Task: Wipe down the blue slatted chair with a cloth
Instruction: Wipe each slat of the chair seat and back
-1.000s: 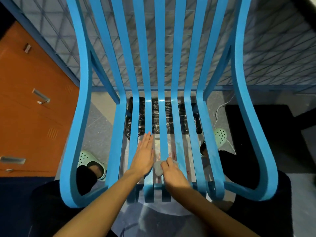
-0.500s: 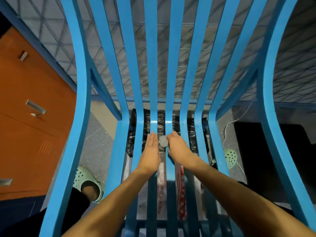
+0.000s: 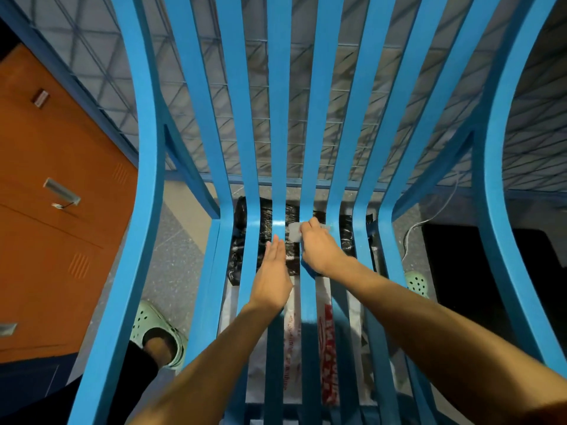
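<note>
The blue slatted chair fills the view, its slats bending from seat to backrest near the middle. My right hand grips a small pale grey cloth and presses it against a centre slat right at the bend. Only a corner of the cloth shows past the fingers. My left hand lies flat with straight fingers on the slat just left of it, fingertips close to the cloth.
An orange cabinet with metal handles stands at left. Under the seat lie a black wrapped bundle and a white bag with red print. My feet in pale green clogs stand either side. A white cable trails at right.
Both hands have slid forward along the centre slats from the seat's front to the bend at the backrest, the right hand carrying the cloth. My head has moved closer to the chair.
</note>
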The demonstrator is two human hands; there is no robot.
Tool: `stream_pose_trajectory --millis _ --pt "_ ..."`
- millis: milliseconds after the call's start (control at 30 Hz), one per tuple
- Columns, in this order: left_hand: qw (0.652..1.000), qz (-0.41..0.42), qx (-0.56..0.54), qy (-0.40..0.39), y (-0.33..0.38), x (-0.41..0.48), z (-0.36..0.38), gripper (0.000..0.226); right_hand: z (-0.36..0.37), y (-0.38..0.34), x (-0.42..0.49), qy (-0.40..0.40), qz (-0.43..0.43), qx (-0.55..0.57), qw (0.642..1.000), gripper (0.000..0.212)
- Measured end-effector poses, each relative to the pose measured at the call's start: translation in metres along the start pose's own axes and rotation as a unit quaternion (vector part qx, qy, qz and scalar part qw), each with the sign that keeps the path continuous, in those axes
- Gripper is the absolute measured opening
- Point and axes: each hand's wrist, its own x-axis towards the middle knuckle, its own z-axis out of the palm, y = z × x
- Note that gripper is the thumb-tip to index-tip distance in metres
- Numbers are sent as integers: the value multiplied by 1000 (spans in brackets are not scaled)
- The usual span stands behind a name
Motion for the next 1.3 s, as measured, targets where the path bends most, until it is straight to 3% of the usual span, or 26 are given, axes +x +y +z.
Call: stream_pose_trajectory --millis 267,433,1033,1300 --pt "1000 -15 -13 -5 0 -42 4 69 -1 -9 -7 3 5 -56 998 51" --pt "999 -21 -25 -7 -5 -62 6 68 9 -17 -37 -3 12 -3 1000 57" --pt "998 -3 -38 -52 -9 -153 6 65 50 -48 -189 14 -10 24 1000 57" --pt "996 7 -32 -77 -15 -185 6 63 65 -65 -268 -5 -49 -12 999 67"
